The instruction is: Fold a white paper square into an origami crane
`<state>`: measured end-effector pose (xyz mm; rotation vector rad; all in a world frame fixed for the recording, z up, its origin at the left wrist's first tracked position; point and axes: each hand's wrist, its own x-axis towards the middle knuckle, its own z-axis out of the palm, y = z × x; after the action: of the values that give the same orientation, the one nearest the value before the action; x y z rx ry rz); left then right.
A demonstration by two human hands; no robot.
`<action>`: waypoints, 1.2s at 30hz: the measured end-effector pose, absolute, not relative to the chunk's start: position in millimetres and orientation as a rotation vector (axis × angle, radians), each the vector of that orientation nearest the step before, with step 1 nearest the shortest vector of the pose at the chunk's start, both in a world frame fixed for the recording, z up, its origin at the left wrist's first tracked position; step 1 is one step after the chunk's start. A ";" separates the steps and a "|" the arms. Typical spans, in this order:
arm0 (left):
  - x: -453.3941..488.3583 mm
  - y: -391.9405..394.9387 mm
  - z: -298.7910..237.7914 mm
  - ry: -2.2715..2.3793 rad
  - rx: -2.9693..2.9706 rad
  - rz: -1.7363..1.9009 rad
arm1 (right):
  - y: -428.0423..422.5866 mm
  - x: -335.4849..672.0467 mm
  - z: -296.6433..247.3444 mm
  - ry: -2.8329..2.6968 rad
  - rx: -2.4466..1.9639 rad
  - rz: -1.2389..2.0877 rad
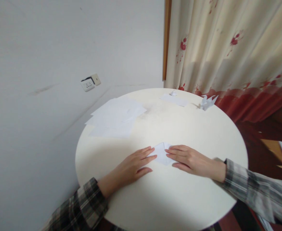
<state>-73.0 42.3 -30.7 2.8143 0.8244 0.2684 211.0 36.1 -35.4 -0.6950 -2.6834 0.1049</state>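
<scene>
Both hands [136, 163] [189, 159] touch the paper [161, 155] (it's folded).

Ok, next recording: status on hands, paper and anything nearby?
Left hand and right hand open, fingers at opposite sides of folded paper. Paper on white table. Loose sheets and paper crane farther back, apart from hands.

Your camera sits on your head and looks from above the near side of the round white table [191, 126], facing forward and tilted down across it. The view is close enough that the table fills its lower middle, yet wide enough to take in the wall [47, 48] left of the table and the floral curtain [210, 48] beyond its far right. You see your left hand [138, 163] and right hand [189, 160] from above, over the table's nearer half.
</scene>
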 end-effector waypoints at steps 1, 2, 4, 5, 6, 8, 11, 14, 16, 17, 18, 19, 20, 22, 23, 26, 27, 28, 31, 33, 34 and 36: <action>-72.8 42.7 -30.7 0.818 2.823 0.257 | 36.2 210.9 -34.5 -2.684 -0.691 0.109; -72.5 43.1 -30.8 0.814 2.832 0.246 | 36.4 210.7 -33.5 -2.687 -0.689 0.115; -71.9 43.5 -31.0 0.809 2.844 0.236 | 36.9 210.4 -31.3 -2.703 -0.690 0.128; -71.6 43.4 -31.1 0.808 2.846 0.237 | 37.1 210.4 -30.5 -2.715 -0.689 0.133; -71.3 43.3 -31.2 0.810 2.845 0.241 | 37.4 210.4 -29.9 -2.728 -0.685 0.138; -70.7 42.7 -31.3 0.813 2.842 0.250 | 37.8 210.6 -29.8 -2.753 -0.678 0.140; -70.0 42.0 -31.4 0.820 2.843 0.257 | 38.1 211.2 -31.5 -2.774 -0.701 0.126; -69.7 42.0 -31.6 0.827 2.841 0.259 | 38.2 211.9 -33.2 -2.779 -0.723 0.107; -69.7 42.2 -31.5 0.829 2.841 0.255 | 38.2 212.0 -33.7 -2.775 -0.724 0.099; -69.8 42.3 -31.3 0.828 2.842 0.252 | 38.2 211.9 -33.8 -2.770 -0.723 0.095; -70.0 42.2 -31.0 0.827 2.843 0.251 | 38.1 211.7 -33.8 -2.764 -0.723 0.091; -70.3 42.1 -30.5 0.824 2.845 0.252 | 38.1 211.4 -33.7 -2.758 -0.724 0.089; -70.5 42.0 -29.9 0.820 2.844 0.253 | 38.0 211.1 -33.5 -2.752 -0.724 0.086; -70.6 41.7 -28.4 0.809 2.841 0.258 | 37.7 210.1 -32.9 -2.748 -0.728 0.086; -70.2 41.8 -27.6 0.803 2.838 0.256 | 37.4 209.5 -32.6 -2.750 -0.731 0.087; -65.3 43.3 -26.1 0.778 2.832 0.244 | 36.6 207.7 -31.5 -2.757 -0.732 0.103; -62.3 44.4 -26.2 0.762 2.832 0.239 | 36.4 207.2 -31.3 -2.756 -0.730 0.115; -58.6 45.7 -26.8 0.743 2.832 0.238 | 36.2 207.0 -31.3 -2.757 -0.729 0.130; -46.2 50.3 -30.8 0.682 2.839 0.243 | 36.4 207.6 -32.7 -2.780 -0.737 0.174; -39.5 52.7 -34.5 0.694 2.839 0.251 | 37.0 208.7 -34.5 -2.795 -0.742 0.189; -37.2 53.6 -36.0 0.709 2.838 0.259 | 37.3 209.2 -35.2 -2.794 -0.743 0.191; -34.4 54.2 -37.5 0.735 2.839 0.277 | 37.5 209.7 -35.9 -2.789 -0.747 0.185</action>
<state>-34.4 54.2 -37.5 2.8387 0.7351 0.2767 209.7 37.5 -35.9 -0.7472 -2.7893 0.1853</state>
